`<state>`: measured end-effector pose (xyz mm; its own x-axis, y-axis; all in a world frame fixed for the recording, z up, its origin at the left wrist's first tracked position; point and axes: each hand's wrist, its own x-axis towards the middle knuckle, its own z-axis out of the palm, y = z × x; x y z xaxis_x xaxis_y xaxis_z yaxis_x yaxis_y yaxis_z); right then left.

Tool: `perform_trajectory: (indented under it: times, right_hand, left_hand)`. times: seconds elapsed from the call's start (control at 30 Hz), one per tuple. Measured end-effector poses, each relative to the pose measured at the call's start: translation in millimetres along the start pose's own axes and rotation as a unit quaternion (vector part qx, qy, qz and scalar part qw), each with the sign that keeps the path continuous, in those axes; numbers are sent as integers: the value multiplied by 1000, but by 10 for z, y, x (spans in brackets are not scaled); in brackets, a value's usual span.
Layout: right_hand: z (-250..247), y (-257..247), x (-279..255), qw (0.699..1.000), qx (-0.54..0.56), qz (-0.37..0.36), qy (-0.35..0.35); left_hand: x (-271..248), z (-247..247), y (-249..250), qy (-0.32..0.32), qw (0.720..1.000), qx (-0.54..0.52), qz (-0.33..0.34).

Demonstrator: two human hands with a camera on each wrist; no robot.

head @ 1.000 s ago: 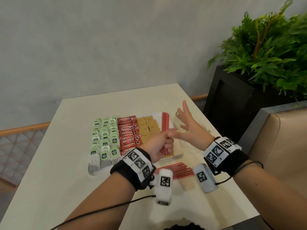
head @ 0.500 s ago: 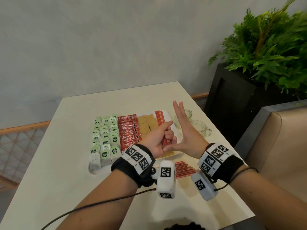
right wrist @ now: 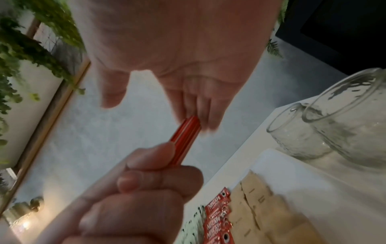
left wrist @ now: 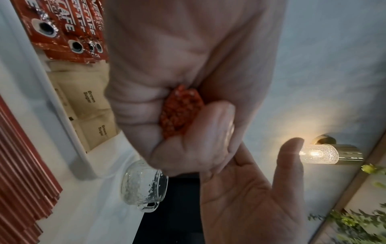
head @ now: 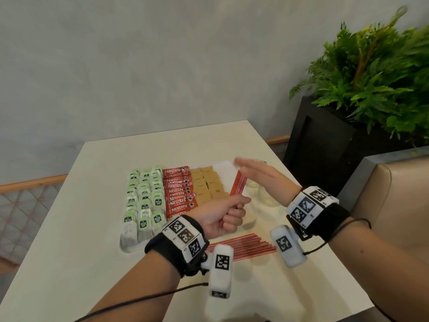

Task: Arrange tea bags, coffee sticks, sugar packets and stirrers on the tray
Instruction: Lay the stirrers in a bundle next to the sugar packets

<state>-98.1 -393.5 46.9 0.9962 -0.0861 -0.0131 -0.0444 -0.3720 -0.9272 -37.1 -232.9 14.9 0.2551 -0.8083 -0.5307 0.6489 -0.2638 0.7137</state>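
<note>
A white tray (head: pixel 226 167) holds rows of green tea bags (head: pixel 144 201), red coffee sticks (head: pixel 178 194) and brown sugar packets (head: pixel 207 184). My left hand (head: pixel 229 212) is a fist gripping a bundle of red stirrers (head: pixel 238 185) above the tray's right side, tilted up to the right. In the left wrist view the bundle's lower ends (left wrist: pixel 180 112) show inside the fist. My right hand (head: pixel 250 169) is flat with straight fingers (right wrist: pixel 196 105), which touch the bundle's top end (right wrist: pixel 184 140). More red stirrers (head: pixel 241 246) lie loose on the table in front of the tray.
Two empty glass jars (head: pixel 267 196) stand on the table just right of the tray, below my right hand. The table's right edge is close behind them, with a black planter (head: pixel 325 147) and a padded seat (head: pixel 399 205) beyond.
My right hand turned from an upright palm beside the fist to a flat hand on the bundle's top end. The left fist tilted the stirrers to the right.
</note>
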Motion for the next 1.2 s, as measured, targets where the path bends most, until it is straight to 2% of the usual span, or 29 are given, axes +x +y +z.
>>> perform_trajectory:
  times: [0.07,0.2,0.3,0.33,0.4,0.5,0.63,0.73,0.83,1.03,1.2]
  right_hand:
    - [15,3,5,999,3,4,-41]
    - [48,35,25,998,47,15,-49]
    - [83,61,84,997,47,56,6]
    - [91,75,112,996,32,78,21]
    - [107,85,147,992,-42,116,-1]
    - [149,97,169,992,-52,93,-65]
    - [155,119,269,995,-8,61,-80]
    - [134,132,386,995,-22,67,-66]
    - [107,159,519,993,-85,83,-30]
    - [81,256,872,977,-177,119,18]
    - [29,246,1326,961,-242,134,22]
  left_hand:
    - [-6,10,0,-7,1000,6,3]
    - [3,-4,11,9,1000,-2,12]
    - [51,-54,7,46,998,-11,31]
    - [71,-70,11,57,998,-14,38]
    - [106,-85,19,77,996,-3,46]
    - [171,-94,30,114,991,37,53]
    - [278,-106,71,134,985,78,71]
    - [372,-99,105,145,977,135,82]
    - [489,-89,147,156,965,186,95]
    - [718,-207,335,161,959,213,99]
    - [850,-474,602,178,916,332,136]
